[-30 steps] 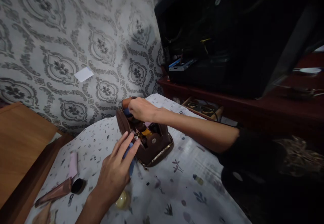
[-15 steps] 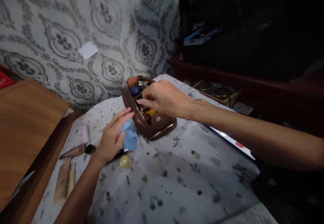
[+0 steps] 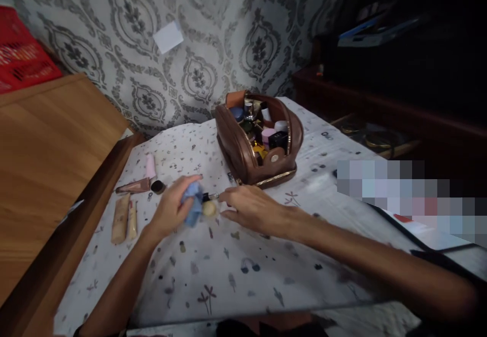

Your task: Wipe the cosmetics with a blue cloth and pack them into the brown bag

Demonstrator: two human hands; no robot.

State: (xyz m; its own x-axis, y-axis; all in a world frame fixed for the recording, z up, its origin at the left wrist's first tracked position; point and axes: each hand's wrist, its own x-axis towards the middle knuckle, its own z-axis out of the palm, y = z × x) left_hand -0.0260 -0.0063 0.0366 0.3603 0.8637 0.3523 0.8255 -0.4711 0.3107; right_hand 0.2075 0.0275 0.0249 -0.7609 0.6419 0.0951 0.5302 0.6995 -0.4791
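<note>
My left hand (image 3: pixel 173 207) is closed around a crumpled blue cloth (image 3: pixel 193 206) just above the table. Between my hands lie a small round pale-yellow item (image 3: pixel 209 208) and a dark, glossy little container (image 3: pixel 207 196), partly hidden and blurred. My right hand (image 3: pixel 254 207) reaches in from the right, thumb and forefinger apart, its fingertips close beside these two. Whether they touch cannot be made out. Beyond my right hand stands an open brown cosmetic bag (image 3: pixel 238 149), unzipped and packed with bottles, jars and a blue-lidded pot (image 3: pixel 236 113).
On the left of the patterned tablecloth (image 3: pixel 228 281) lie a pink tube (image 3: pixel 150 166), a brownish tube (image 3: pixel 135 186), a black-lidded jar (image 3: pixel 158 187), a beige tube (image 3: pixel 120 219) and a slim tube (image 3: pixel 132 220). A screen (image 3: pixel 426 230) sits at the right edge.
My right hand has come out of the brown bag and moved down beside the small items. The blue cloth stays in my left hand. The view has shifted, showing more of the bag's contents.
</note>
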